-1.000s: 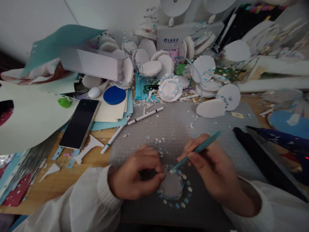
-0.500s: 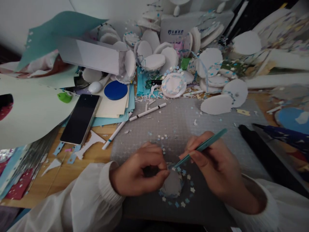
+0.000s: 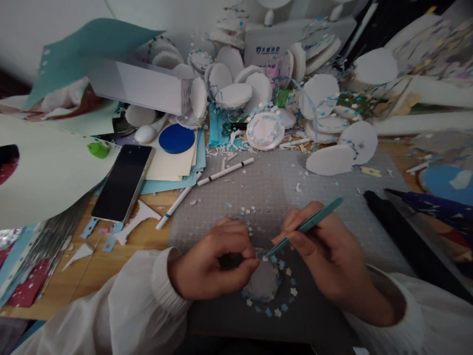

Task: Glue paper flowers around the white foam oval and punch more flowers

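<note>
Head view: left hand (image 3: 216, 261), fingers pinched, has moved nearer tweezers (image 3: 320, 215) gripped by the right hand (image 3: 328, 254).

Carrying a grey mat (image 3: 207, 217), a phone (image 3: 121, 182), stacked paper sheets (image 3: 168, 165) and paper scraps (image 3: 136, 219) on the wooden table (image 3: 148, 239); bearing a white pen (image 3: 226, 171) on the mat.

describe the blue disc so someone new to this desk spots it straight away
Start at the grey mat and go left to the black phone. Just right of its far end, a round, flat disc lies on cream paper. It is deep blue, unlike the white discs nearby.
</note>
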Tool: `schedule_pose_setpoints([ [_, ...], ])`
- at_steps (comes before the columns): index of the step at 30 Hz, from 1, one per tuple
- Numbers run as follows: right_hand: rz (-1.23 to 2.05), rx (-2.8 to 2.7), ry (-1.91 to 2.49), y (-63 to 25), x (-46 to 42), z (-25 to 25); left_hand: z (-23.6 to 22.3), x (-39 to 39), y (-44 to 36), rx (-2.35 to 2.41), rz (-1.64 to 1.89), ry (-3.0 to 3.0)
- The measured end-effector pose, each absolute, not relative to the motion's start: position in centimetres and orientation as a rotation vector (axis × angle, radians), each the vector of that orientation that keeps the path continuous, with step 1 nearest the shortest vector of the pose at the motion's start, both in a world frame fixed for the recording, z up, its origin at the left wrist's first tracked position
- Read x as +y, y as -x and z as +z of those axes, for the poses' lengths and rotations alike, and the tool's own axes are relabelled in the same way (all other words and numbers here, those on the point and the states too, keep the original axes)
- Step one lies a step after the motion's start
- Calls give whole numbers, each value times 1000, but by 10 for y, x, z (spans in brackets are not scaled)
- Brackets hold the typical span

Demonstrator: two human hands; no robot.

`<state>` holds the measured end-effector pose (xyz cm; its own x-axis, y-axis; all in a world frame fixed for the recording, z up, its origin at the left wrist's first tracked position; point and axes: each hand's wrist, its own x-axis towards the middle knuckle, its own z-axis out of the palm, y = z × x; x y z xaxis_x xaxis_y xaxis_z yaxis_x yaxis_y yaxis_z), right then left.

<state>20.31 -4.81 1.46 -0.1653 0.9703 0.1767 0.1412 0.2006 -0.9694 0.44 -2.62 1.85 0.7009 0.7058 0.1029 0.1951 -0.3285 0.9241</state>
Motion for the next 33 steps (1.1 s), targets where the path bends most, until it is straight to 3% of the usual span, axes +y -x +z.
schedule_pose_setpoints([
  [33, 1055, -1457, 889, -204, -51, 16, 16, -26, -3, 719, 658, -1826],
])
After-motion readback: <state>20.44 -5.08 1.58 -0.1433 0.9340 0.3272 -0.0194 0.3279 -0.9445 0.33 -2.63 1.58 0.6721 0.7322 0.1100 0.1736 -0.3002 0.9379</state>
